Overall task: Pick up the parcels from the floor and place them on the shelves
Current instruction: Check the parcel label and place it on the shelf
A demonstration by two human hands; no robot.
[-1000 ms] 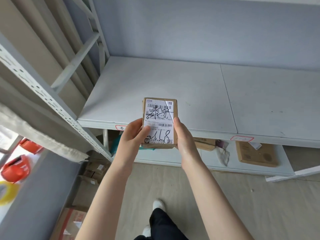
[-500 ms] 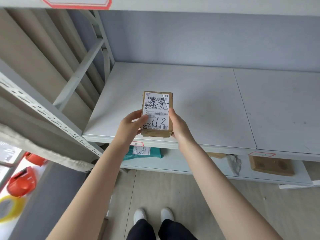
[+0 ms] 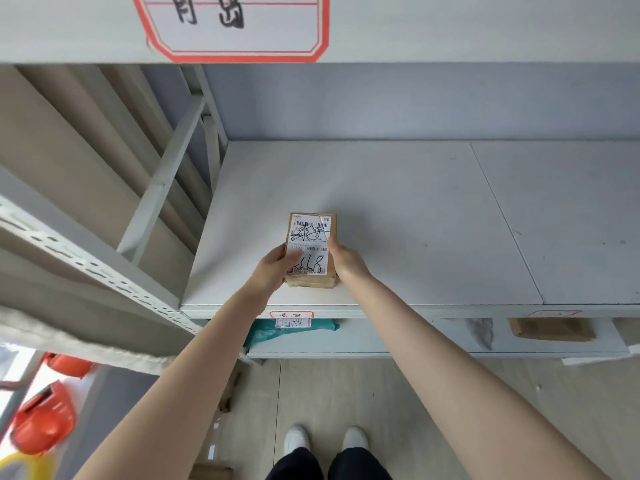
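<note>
A small brown cardboard parcel (image 3: pixel 309 233) with a white shipping label and black handwriting rests on the grey shelf board (image 3: pixel 398 216), near its front left edge. My left hand (image 3: pixel 272 268) grips the parcel's left side, thumb on the label. On the parcel's right side is my right hand (image 3: pixel 348 261), holding it as well. Both arms reach forward over the shelf's front lip.
A red-bordered label (image 3: pixel 235 26) hangs on the shelf beam above. The lower shelf holds a teal bag parcel (image 3: pixel 294 329), a grey bag (image 3: pixel 481 330) and a brown box (image 3: pixel 550 329). A slanted metal brace (image 3: pixel 162 181) stands left. Orange objects (image 3: pixel 41 424) lie at lower left.
Both hands carried the parcel forward over the shelf edge and down onto the board. My view rose, showing the upper beam label.
</note>
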